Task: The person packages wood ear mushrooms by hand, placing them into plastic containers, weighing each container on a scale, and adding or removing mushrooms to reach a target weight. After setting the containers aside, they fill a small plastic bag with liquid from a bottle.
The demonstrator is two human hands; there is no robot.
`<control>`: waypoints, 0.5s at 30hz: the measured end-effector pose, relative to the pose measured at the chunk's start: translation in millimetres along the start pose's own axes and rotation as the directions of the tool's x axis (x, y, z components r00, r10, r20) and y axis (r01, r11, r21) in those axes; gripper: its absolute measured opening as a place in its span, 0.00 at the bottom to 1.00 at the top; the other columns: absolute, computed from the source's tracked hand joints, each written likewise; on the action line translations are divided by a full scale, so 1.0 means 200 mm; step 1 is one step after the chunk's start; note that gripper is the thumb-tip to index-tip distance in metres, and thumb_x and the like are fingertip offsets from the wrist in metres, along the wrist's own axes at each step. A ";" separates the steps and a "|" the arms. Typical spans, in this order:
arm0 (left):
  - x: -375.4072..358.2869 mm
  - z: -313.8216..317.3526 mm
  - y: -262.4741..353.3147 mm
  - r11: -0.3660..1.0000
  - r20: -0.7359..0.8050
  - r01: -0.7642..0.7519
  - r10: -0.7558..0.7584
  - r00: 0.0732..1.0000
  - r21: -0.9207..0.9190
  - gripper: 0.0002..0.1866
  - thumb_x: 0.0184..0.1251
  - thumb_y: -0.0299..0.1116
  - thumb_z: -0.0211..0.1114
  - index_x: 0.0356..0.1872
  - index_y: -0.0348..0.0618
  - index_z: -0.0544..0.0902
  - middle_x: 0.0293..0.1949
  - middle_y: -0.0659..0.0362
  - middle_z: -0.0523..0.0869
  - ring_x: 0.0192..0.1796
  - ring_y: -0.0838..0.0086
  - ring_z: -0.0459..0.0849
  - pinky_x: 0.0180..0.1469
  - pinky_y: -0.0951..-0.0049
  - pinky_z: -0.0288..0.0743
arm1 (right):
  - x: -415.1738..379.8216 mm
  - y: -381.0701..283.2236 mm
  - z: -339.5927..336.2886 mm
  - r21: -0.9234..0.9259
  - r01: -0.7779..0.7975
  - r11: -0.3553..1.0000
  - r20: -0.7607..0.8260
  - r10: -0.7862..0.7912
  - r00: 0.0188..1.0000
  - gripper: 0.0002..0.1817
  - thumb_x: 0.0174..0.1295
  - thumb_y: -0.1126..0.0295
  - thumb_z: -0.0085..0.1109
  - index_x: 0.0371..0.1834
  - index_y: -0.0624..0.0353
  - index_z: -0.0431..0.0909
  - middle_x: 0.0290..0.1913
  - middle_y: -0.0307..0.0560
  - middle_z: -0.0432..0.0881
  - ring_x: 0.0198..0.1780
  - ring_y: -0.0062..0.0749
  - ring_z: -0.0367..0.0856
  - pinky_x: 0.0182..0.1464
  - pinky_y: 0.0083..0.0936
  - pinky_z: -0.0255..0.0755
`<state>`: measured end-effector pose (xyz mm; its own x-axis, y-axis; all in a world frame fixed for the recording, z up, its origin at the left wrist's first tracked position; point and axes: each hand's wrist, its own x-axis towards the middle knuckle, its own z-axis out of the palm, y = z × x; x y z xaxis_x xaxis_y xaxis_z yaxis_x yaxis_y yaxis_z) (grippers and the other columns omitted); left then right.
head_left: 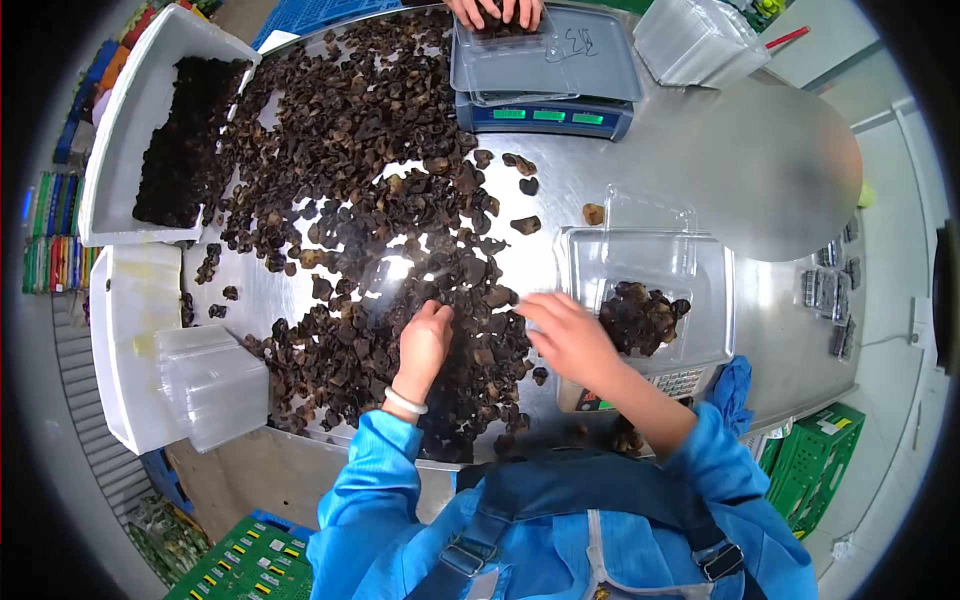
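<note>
Grip, right: your right hand reaches in from the right with its fingers stretched out and the thumb apart from them, so it stands fairly wide; the fingertips are at the edge of the dark mushroom pieces.
Grip, left: your left hand points down into the pile with its fingers bunched close; you can't tell from here whether a piece is pinched in it.
Wrist: you have a white band on the left one, just above the blue sleeve.
Mushroom pieces: they lie loose under and around your hands, spreading over the metal table toward its far edge.
Near scale: to your right, the near scale carries an open clear container with a clump of mushrooms in it.
Blue cloth: the crumpled blue cloth is beside that scale.
Left end: a stack of clear containers leans by the nearer white foam box; the farther white foam box has a dark mass inside.
Far scale: the far scale shows three lit green displays, and another person's hands are over mushrooms on it.
Far right: more clear containers are stacked beside the far scale, near a red pen.
</note>
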<state>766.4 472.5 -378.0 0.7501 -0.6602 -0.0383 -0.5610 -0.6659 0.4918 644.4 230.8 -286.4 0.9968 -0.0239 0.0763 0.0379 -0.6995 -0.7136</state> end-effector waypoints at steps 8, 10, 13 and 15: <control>-0.03 -0.08 -0.06 0.829 -0.129 0.254 -0.360 0.924 -0.499 0.14 0.60 0.21 0.69 0.48 0.39 0.85 0.48 0.53 0.85 0.49 0.61 0.86 0.54 0.67 0.79 | 0.58 0.25 0.62 -0.309 -0.035 0.950 0.010 0.040 0.999 0.26 0.53 0.80 0.61 0.59 0.54 0.77 0.58 0.56 0.77 0.55 0.50 0.80 0.54 0.43 0.78; 0.04 -0.08 0.01 0.915 -0.202 0.189 -0.273 0.941 -0.357 0.19 0.60 0.21 0.70 0.53 0.41 0.84 0.54 0.51 0.82 0.57 0.57 0.83 0.59 0.67 0.77 | 0.63 0.28 0.66 -0.217 -0.029 0.976 0.146 0.062 0.987 0.21 0.52 0.80 0.62 0.52 0.56 0.78 0.54 0.57 0.78 0.50 0.52 0.82 0.52 0.44 0.78; 0.16 -0.01 0.08 0.989 -0.191 0.140 -0.145 0.971 -0.040 0.22 0.60 0.26 0.71 0.57 0.42 0.82 0.59 0.47 0.79 0.54 0.50 0.81 0.58 0.57 0.77 | 0.58 0.29 0.68 -0.123 -0.022 0.992 0.045 0.028 0.999 0.07 0.58 0.76 0.59 0.39 0.59 0.81 0.42 0.58 0.81 0.44 0.55 0.85 0.46 0.46 0.80; 0.22 0.09 0.02 0.996 -0.180 0.078 -0.070 0.981 0.036 0.15 0.60 0.27 0.69 0.49 0.43 0.84 0.51 0.48 0.83 0.50 0.49 0.82 0.54 0.55 0.77 | 0.50 0.32 0.71 -0.205 -0.058 0.977 -0.008 0.058 0.998 0.07 0.63 0.71 0.56 0.40 0.58 0.81 0.41 0.57 0.81 0.44 0.54 0.85 0.44 0.46 0.80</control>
<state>791.0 435.5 -393.9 0.8385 -0.5382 0.0847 -0.5130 -0.7276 0.4554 755.9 285.5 -423.0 0.9968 -0.0697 0.0403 -0.0354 -0.8286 -0.5587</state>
